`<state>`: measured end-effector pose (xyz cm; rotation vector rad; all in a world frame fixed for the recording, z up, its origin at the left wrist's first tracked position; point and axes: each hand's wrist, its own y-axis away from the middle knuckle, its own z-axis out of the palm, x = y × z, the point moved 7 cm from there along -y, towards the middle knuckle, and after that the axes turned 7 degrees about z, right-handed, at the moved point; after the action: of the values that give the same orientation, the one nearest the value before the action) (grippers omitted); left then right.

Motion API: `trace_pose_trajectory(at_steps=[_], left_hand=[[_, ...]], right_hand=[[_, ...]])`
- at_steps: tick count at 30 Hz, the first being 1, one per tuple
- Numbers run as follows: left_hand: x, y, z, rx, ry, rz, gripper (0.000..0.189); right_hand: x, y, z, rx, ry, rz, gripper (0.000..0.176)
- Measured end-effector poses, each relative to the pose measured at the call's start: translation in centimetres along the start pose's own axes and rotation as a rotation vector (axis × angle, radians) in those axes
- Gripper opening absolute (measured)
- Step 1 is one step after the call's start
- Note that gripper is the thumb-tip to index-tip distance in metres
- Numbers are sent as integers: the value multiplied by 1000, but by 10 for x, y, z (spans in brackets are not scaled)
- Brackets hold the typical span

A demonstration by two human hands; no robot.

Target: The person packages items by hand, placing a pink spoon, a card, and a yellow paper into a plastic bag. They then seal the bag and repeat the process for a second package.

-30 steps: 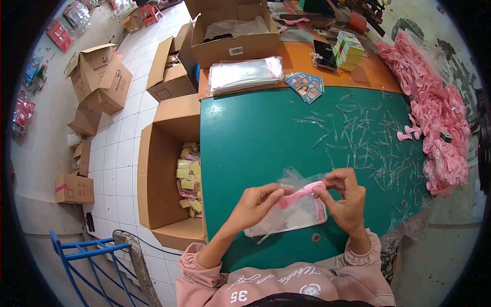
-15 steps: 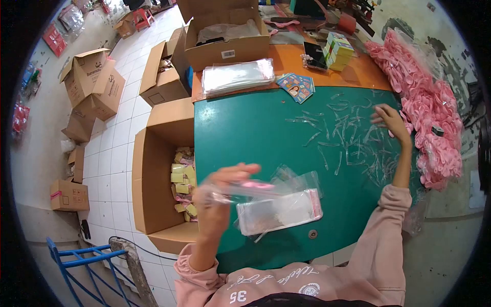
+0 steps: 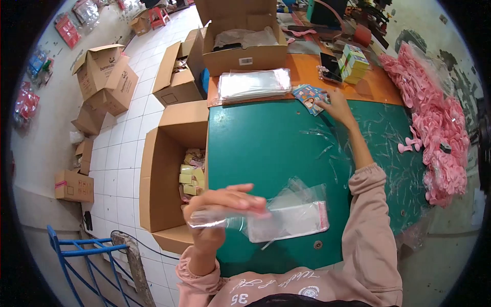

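Over the near left of the green table (image 3: 255, 138), my left hand (image 3: 217, 207) is closed on a clear plastic bag (image 3: 209, 219). Something pink shows at its fingertips, blurred. Just right of that hand lies a stack of clear bags (image 3: 289, 222) with a pink-marked end, and loose bags (image 3: 302, 192) spread above it. Farther off, my right hand (image 3: 336, 106) has its fingers pinched at the right edge of a fan of colourful printed cards (image 3: 308, 98). Whether a card is lifted from the fan cannot be made out.
Clear plastic strips (image 3: 378, 148) litter the table's right side, beside a heap of pink plastic pieces (image 3: 434, 123). A bag pile (image 3: 253, 84), an open carton (image 3: 245, 56) and a yellow-green stack (image 3: 353, 64) stand at the back. Left of the table, a carton (image 3: 153, 179) holds packed pieces.
My right hand has gone from the strips and pink pieces at the right to the printed cards farther back. My left hand still holds the bag, now slightly turned. The view has shifted a little.
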<state>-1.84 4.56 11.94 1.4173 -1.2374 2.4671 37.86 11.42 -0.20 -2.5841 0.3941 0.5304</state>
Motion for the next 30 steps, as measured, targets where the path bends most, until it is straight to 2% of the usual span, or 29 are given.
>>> trace_pose_trajectory(at_steps=[1,2,4,5,8,11,13,14,16,18,20,22,25,30], left_hand=[[-8,5,-7,-7,83,-34,34],[-11,9,-18,84,86,-84,33],[-17,23,-35,256,104,-188,32],[-25,29,-31,221,101,-212,31],[-44,38,-15,107,-60,-406,23],[-65,39,-4,108,54,-560,22],[-76,43,1,114,134,-656,24],[-78,43,4,82,141,-661,25],[-83,45,9,14,154,-670,26],[-87,46,13,-8,148,-691,26],[-90,48,18,-33,142,-721,27],[-93,50,23,-62,131,-761,27],[-96,51,30,-238,60,-648,27],[-97,57,33,-195,70,-713,26]], right_hand=[[1,-4,9,-14,-8,-22,38],[4,-7,16,-27,-16,-38,38],[16,-14,24,-138,-163,165,33],[23,-16,26,-194,-233,266,31],[30,-24,20,-115,-234,269,26],[7,-21,-9,17,27,19,16],[-34,-6,-40,73,148,-51,9],[-59,5,-57,100,206,-87,6],[-94,29,-83,58,51,-81,9],[-132,59,-104,-178,-309,18,16],[-157,90,-120,-288,-489,-28,24],[-176,112,-129,-334,-465,-94,26],[-189,125,-134,-385,-363,-164,29],[-194,128,-148,-321,-352,-163,30]])
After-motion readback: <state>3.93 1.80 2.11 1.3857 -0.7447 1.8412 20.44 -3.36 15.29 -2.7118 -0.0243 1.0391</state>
